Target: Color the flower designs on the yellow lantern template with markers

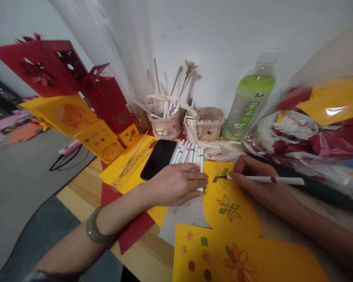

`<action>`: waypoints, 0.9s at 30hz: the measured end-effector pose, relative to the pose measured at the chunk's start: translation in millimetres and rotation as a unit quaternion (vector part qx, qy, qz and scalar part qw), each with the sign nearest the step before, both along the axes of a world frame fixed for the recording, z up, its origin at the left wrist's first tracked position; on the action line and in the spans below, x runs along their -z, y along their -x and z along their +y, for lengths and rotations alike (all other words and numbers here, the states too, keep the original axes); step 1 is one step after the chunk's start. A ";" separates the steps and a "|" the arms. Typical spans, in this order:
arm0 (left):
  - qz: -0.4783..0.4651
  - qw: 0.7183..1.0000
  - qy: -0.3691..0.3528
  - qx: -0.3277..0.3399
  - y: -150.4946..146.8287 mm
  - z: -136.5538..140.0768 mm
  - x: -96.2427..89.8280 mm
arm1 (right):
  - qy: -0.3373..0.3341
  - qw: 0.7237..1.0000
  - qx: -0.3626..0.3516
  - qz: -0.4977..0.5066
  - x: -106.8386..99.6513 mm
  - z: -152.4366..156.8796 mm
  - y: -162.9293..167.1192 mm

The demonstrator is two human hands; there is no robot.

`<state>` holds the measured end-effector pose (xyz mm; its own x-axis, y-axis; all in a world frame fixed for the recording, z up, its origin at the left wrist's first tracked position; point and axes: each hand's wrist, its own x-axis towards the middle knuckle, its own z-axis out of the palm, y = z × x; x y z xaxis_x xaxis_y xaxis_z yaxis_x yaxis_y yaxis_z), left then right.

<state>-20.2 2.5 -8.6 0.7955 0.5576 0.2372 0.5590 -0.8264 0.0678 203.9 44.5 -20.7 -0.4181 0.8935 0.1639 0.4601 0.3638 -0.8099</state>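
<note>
My right hand (254,178) is closed around a white marker (290,180) with a dark red band. Its dark tip meets a petal of a drawn flower (222,181) on yellow paper (247,213). Some of that flower's petals are coloured green, orange and brown. Below it, a second flower (228,208) has green outlines and several filled petals. Flat across the lower ends of a row of white markers (184,150) lies my left hand (176,184), its fingertips at the paper's left edge. A green bangle (95,225) circles the left wrist.
Left of the markers lie a black phone (159,158) and a clear ruler (132,170). Behind stand two small baskets (166,128), lace ribbon (191,127) and a green drink bottle (250,100). Red and yellow paper boxes (55,70) rise at left; a plastic bag (320,129) bulges at right.
</note>
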 end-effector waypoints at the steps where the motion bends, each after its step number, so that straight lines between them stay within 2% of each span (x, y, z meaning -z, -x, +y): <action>1: 0.000 1.000 -0.001 -0.001 0.0 -0.2 0.0 | 0.000 1.000 -0.003 -0.002 0.1 0.0 -0.2; 16: -0.005 1.000 -0.006 -0.002 -0.1 -0.2 1.2 | 0.000 1.000 -0.029 -0.003 3.1 -0.1 -1.1; 23: -0.004 1.000 -0.007 -0.001 0.7 -0.3 2.0 | -0.011 1.000 0.006 0.009 0.2 0.3 0.8; 27: -0.001 1.000 -0.002 -0.001 0.8 0.0 1.9 | -0.013 1.000 0.000 0.007 0.0 0.1 -0.3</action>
